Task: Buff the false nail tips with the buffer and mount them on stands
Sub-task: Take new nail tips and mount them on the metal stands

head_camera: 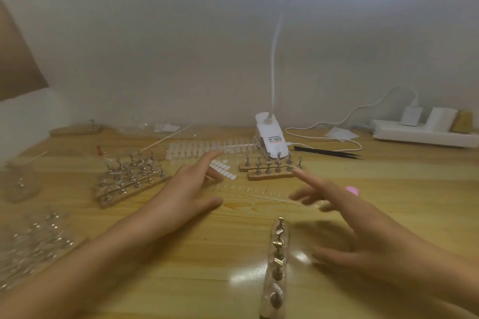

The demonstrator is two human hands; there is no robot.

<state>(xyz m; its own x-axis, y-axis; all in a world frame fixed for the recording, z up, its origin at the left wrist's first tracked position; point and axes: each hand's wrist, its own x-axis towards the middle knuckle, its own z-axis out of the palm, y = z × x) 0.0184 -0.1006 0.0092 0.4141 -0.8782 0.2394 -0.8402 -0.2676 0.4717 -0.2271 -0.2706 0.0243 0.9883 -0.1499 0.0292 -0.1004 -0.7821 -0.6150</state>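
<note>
My left hand hovers over the wooden table with fingers stretched, its index finger pointing toward a strip of white false nail tips. My right hand is blurred, fingers spread, its index fingertip close to a wooden stand bar with metal pegs. Neither hand holds anything. Between the hands lies a clear sprue of small nail tips. A patch of loose white tips lies beyond it. A clear stand bar with pegs lies near me. A pink object peeks from behind my right hand.
Several wooden stand bars with pegs sit at the left, with clear stands at the near left. A white clip lamp base stands behind, black tweezers to its right, and a power strip at far right.
</note>
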